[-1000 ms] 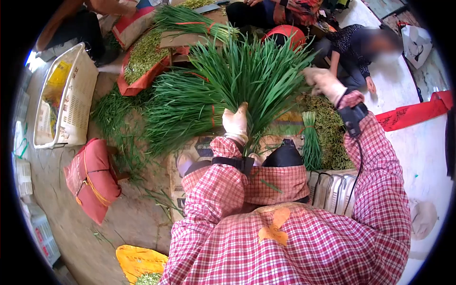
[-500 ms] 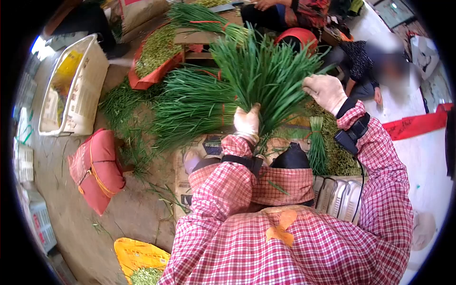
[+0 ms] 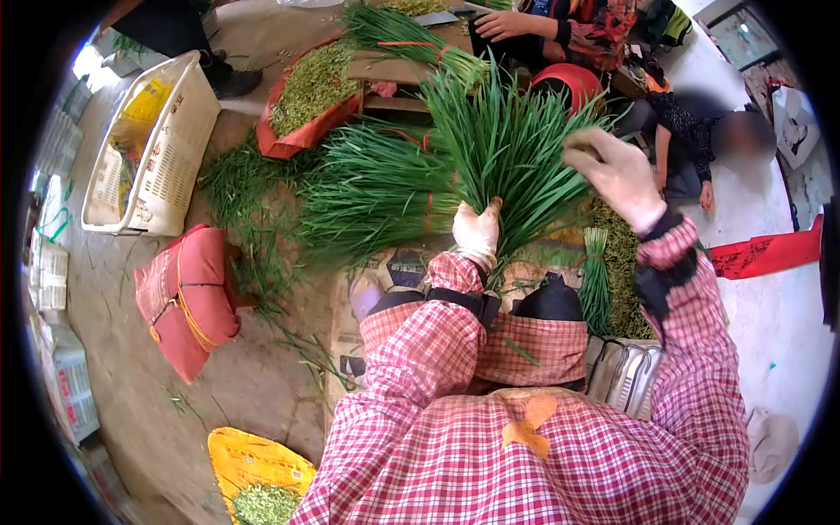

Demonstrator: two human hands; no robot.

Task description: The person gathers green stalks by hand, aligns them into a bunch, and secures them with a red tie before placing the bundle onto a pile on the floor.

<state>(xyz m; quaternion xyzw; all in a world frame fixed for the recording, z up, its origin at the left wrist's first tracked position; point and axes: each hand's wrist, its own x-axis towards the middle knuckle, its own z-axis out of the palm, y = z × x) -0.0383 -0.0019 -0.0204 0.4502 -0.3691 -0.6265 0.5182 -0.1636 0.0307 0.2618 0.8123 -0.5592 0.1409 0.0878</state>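
Observation:
My left hand [image 3: 477, 232], in a pale glove, is closed around the stem end of a big bunch of garlic chives [image 3: 503, 140], whose long leaves fan up and away from me. To the right of the leaves, my gloved right hand [image 3: 619, 179] is raised with a gap between thumb and fingers and nothing visible in them. Tied garlic chives [image 3: 372, 188] lie in a pile left of the held bunch. A small tied bundle [image 3: 595, 280] with thin stems lies below my right hand, beside a heap of trimmings [image 3: 626, 284].
A wooden stool [image 3: 394, 70] bears another tied bunch. Left of it is a red sack of trimmings [image 3: 311, 92]. A white crate [image 3: 166, 149], a tied red cushion [image 3: 188, 297] and a yellow bag [image 3: 258, 472] stand on the left floor. Two co-workers sit at the back right.
My right hand has come off the leaf tips, shifting slightly right, its fingers loosening. The left hand keeps its hold on the chives. The whole view has shifted slightly.

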